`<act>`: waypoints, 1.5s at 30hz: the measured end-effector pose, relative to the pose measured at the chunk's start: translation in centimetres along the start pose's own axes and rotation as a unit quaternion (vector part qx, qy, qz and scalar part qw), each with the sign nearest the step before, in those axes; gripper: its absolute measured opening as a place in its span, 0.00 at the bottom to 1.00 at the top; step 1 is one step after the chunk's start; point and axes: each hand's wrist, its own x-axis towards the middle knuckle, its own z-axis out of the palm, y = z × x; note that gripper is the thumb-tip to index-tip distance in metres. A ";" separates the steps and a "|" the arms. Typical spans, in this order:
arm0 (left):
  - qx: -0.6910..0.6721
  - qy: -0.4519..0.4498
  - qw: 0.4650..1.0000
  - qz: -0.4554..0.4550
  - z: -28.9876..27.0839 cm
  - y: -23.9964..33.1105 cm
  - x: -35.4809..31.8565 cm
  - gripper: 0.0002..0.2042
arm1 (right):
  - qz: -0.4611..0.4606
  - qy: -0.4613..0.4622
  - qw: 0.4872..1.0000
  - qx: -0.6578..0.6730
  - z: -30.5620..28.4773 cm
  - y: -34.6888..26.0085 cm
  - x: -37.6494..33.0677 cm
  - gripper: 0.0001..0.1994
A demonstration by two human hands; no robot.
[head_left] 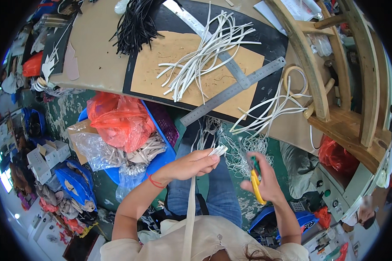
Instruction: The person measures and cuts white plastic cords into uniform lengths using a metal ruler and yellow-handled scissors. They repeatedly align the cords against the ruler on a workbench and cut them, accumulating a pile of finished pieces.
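Note:
My left hand (198,164) is closed around a bundle of white strips (219,151), their ends sticking out past the fingers. Below that hand a long pale strap (189,217) hangs down over my shirt. My right hand (265,178), a short way to the right, grips snips (256,185) with yellow and green handles. Their metal tip is blurred and stands apart from the bundle. A tangle of white cord (255,152) lies beyond my hands, low by the floor.
On the table lie a tan board (148,69), a pile of white strips (209,56), black strips (137,26), a metal square ruler (231,89) and a tape roll (295,79). A wooden frame (331,115) stands right. A blue bin (163,158) with red plastic sits left.

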 end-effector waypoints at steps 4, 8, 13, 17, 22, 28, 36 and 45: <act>-0.009 -0.047 0.998 -0.045 -0.6 -0.9 1.1 0.15 | 0.064 -0.125 0.990 0.018 0.1 1.7 -1.4 0.38; 0.018 -0.071 0.994 -0.083 0.2 -1.3 2.1 0.16 | 0.055 -0.138 0.988 0.052 0.9 1.9 -0.6 0.37; -0.008 -0.115 0.987 -0.113 -0.2 -1.8 2.6 0.16 | 0.086 -0.147 0.984 0.050 0.4 1.3 -0.6 0.31; -0.025 -0.142 0.982 -0.126 -0.3 -2.7 2.7 0.16 | 0.097 -0.139 0.985 0.003 0.9 2.1 -1.5 0.25; -0.052 -0.115 0.985 -0.119 -0.9 -3.4 2.6 0.15 | 0.090 -0.072 0.993 -0.027 2.4 3.3 -2.9 0.19; 0.128 0.017 0.991 0.029 1.8 -2.6 1.5 0.14 | 0.106 0.096 0.912 0.384 4.2 1.2 0.5 0.22; 0.211 0.074 0.969 0.105 1.6 -1.2 -0.1 0.14 | 0.051 -0.033 0.996 0.064 1.2 -0.5 2.8 0.33; 0.207 0.041 0.973 0.096 0.1 -1.4 -1.0 0.18 | -0.019 -0.172 0.984 -0.037 0.1 -0.5 2.6 0.35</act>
